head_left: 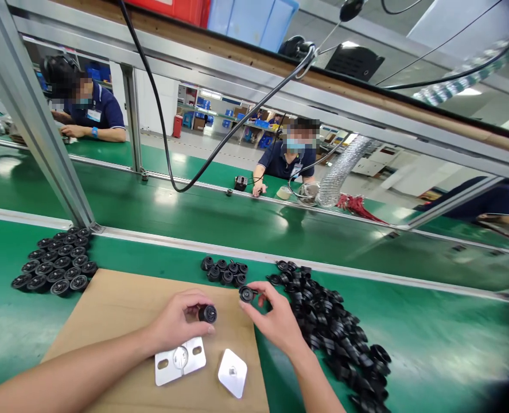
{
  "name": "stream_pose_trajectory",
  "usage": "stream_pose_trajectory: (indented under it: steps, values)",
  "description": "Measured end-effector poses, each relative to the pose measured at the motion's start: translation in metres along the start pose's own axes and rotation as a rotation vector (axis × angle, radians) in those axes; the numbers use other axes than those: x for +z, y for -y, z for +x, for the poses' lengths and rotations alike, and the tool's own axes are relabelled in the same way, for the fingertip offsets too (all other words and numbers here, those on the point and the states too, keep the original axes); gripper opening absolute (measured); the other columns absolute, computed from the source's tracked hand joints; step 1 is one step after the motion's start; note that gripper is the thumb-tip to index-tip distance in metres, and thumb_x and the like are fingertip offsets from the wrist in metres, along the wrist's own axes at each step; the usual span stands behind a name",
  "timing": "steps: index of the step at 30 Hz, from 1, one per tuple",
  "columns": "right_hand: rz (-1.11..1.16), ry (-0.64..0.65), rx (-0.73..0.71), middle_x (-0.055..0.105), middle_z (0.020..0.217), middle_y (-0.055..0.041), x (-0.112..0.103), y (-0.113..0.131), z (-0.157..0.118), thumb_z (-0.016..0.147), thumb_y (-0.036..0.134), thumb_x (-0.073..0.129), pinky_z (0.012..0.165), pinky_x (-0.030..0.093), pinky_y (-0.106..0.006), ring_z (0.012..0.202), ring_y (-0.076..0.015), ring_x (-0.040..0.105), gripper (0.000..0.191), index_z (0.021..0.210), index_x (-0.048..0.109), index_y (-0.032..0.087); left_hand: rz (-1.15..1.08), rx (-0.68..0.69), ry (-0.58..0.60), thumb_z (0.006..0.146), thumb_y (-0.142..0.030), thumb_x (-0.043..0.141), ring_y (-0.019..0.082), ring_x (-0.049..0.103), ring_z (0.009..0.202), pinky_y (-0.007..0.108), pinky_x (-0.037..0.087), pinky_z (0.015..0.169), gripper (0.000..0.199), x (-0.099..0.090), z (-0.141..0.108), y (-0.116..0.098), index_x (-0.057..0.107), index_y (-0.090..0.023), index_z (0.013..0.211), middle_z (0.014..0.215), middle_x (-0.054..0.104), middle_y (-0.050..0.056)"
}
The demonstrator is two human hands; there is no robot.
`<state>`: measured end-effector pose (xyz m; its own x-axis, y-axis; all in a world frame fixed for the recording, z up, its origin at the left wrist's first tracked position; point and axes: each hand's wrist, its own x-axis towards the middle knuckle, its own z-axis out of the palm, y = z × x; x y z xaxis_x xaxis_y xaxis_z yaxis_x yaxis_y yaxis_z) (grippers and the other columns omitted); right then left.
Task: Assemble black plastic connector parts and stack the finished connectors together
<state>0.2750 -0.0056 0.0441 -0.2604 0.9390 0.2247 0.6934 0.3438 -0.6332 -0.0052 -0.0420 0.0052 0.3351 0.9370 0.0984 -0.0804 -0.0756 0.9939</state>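
Observation:
My left hand [184,319] is closed around a black round cap-like part [208,314], its ridged end turned toward the right. In the fingertips of my right hand [275,314] is a black round part with a short side stub [246,294]. The two parts are apart, both held above a brown cardboard sheet [120,310]. Below my left hand lies a silver metal plate [180,361] with two slots and a round recess. Beside it sits a silver diamond-shaped plate [232,373] with a small square feature at its middle.
Rows of black round parts [58,261] stand at the left. A small group of black parts [225,271] sits behind the cardboard. Many loose black parts [327,321] form a heap at right. Metal frame posts [43,115] and a hanging cable [220,146] cross ahead; co-workers sit beyond.

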Motion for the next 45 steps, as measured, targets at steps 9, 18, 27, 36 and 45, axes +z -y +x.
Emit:
stream_pose_trajectory:
  steps: [9,18,27,36,45]
  values:
    - [0.198,0.152,-0.151,0.075,0.113,-0.0014,0.034,0.030,-0.014,0.094,0.025,0.074,0.080,0.053,-0.032,0.098,-0.0213,0.069,0.024,0.117,0.067,0.028,-0.094,-0.041,-0.029,0.076,-0.024,0.086,0.025,0.067,0.100,0.036,0.052,0.087,0.037,0.001,0.001,0.001,0.080,-0.017,0.111,0.109,0.075,0.010]
    - [0.157,0.016,-0.286,0.077,0.100,-0.0012,0.040,0.036,-0.016,0.097,0.050,0.079,0.073,0.055,-0.032,0.082,-0.0211,0.070,0.032,0.116,0.070,0.026,-0.084,-0.016,-0.044,0.080,-0.029,0.086,0.028,0.069,0.108,0.036,0.054,0.091,0.039,0.001,0.002,0.002,0.080,-0.018,0.118,0.118,0.075,0.012]
    - [0.143,-0.090,-0.430,0.078,0.097,-0.0031,0.043,0.043,-0.015,0.100,0.046,0.077,0.073,0.059,-0.032,0.081,-0.0216,0.073,0.027,0.116,0.070,0.025,-0.132,-0.047,-0.009,0.081,-0.026,0.085,0.028,0.070,0.108,0.038,0.055,0.095,0.037,0.002,0.002,-0.003,0.082,-0.018,0.117,0.119,0.076,0.012]
    - [0.120,-0.016,-0.478,0.078,0.112,-0.0064,0.041,0.035,-0.017,0.102,0.024,0.072,0.080,0.063,-0.036,0.091,-0.0237,0.076,0.028,0.130,0.066,0.025,-0.201,-0.103,-0.027,0.076,-0.031,0.090,0.030,0.071,0.109,0.042,0.054,0.098,0.046,-0.001,0.004,0.007,0.081,-0.016,0.119,0.119,0.078,0.013]
    - [0.051,0.032,-0.521,0.076,0.123,-0.0095,0.041,0.029,-0.016,0.104,0.018,0.067,0.090,0.066,-0.041,0.105,-0.0269,0.076,0.034,0.137,0.063,0.025,-0.140,-0.070,-0.036,0.074,-0.033,0.090,0.028,0.069,0.102,0.040,0.054,0.093,0.046,-0.001,0.005,0.007,0.082,-0.016,0.116,0.118,0.077,0.013]
